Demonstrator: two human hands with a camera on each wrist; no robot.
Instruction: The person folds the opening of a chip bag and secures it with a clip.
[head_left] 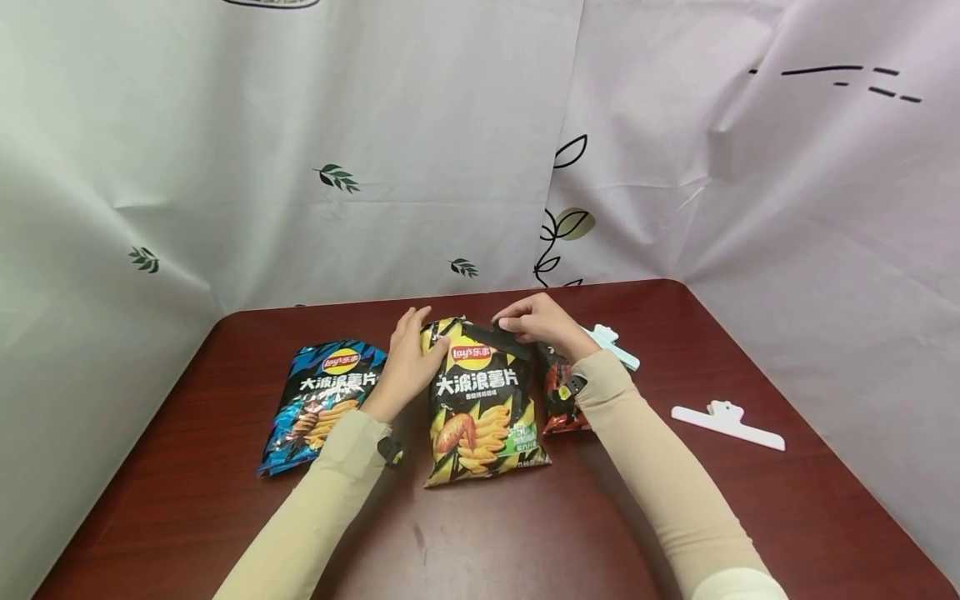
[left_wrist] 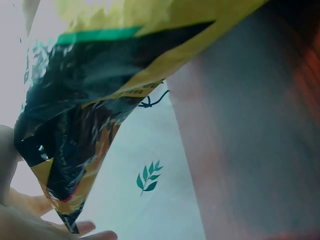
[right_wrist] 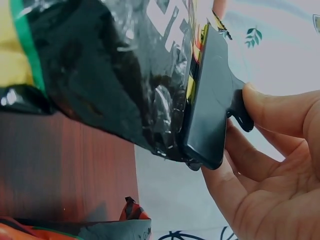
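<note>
My right hand (head_left: 542,327) pinches the black clip (right_wrist: 210,110) across the yellow chip bag (head_left: 480,400) top, its length running crosswise ahead of my fingers (right_wrist: 280,107); my left hand (head_left: 408,354) grips the bag's left edge.

I take the yellow-and-black foil chip bag (head_left: 480,400) lying on the dark red wooden table (head_left: 750,500) as my landmark. Left of it, just beside, lies the blue foil chip bag (head_left: 318,404). Right of it lies the red foil chip bag (head_left: 558,400), then the pale blue plastic clip (head_left: 617,346), and farthest right the white plastic clip (head_left: 727,425). The black plastic clip (head_left: 504,337) sits on its far edge.
</note>
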